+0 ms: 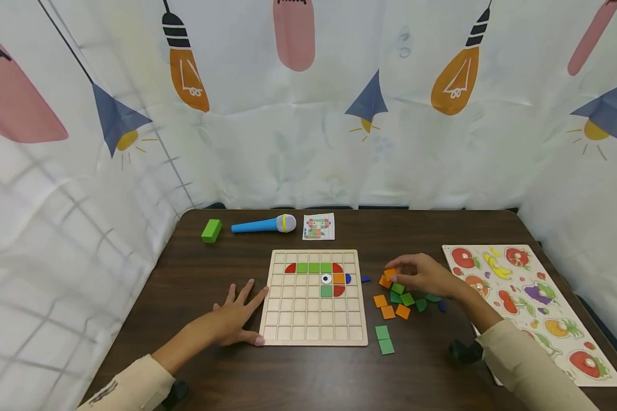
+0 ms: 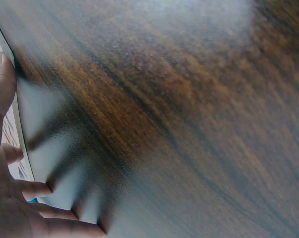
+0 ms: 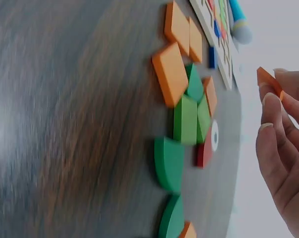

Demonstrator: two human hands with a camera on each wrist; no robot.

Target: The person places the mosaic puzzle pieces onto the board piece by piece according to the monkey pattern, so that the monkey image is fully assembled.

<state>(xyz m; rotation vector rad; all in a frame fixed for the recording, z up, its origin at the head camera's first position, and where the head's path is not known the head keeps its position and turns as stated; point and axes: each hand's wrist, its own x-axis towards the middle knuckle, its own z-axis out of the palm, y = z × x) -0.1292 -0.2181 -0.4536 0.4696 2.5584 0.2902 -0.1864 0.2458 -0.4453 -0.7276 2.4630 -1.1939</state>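
My left hand point(image 1: 231, 319) rests at the left edge of the wooden grid board point(image 1: 298, 318), fingers spread, thumb at the board's lower left corner. On the board lie green squares point(image 1: 314, 268) in the top part, red quarter-rounds point(image 1: 290, 268), an orange square, a blue half-round and a white eye tile point(image 1: 326, 279). To the right of the board, my right hand point(image 1: 424, 275) pinches an orange square tile point(image 3: 268, 81) between thumb and fingers, raised above the loose pieces. Below it are orange squares point(image 3: 170, 74), light green squares point(image 3: 185, 119) and dark green rounded pieces point(image 3: 169, 163).
Behind the board lie a printed pattern card point(image 1: 319, 226), a blue toy microphone point(image 1: 257, 225) and a green block point(image 1: 211, 230). Two green tiles point(image 1: 386, 346) sit near the board's lower right. A fruit picture board point(image 1: 571, 342) covers the table's right side, under the right forearm.
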